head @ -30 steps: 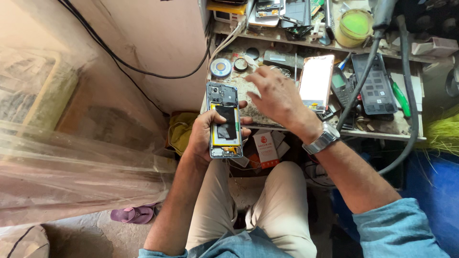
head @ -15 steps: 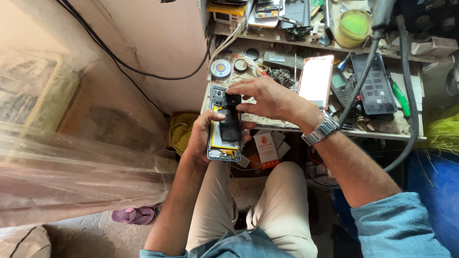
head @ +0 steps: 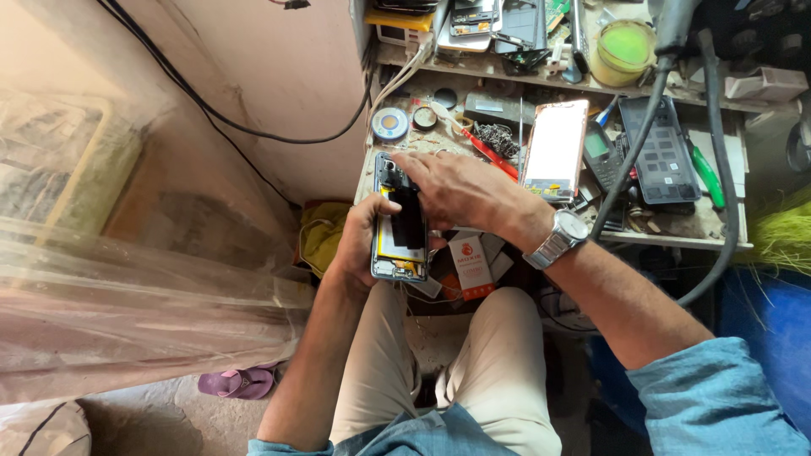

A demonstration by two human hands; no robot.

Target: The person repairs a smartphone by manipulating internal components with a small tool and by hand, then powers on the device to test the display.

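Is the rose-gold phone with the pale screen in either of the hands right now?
No, the rose-gold phone with the pale screen lies on the cluttered workbench, while the left hand grips an opened phone with its back removed.

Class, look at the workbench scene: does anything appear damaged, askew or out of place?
The phone in the left hand has no back cover, so its insides show; the right hand touches its top. A purple sandal lies alone on the floor.

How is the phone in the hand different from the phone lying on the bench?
The opened phone is gripped by the left hand, its back off and yellow and black insides showing; the right hand touches its top. The pink-edged phone lies untouched on the bench, showing one pale, plain face. Both are flat rectangles.
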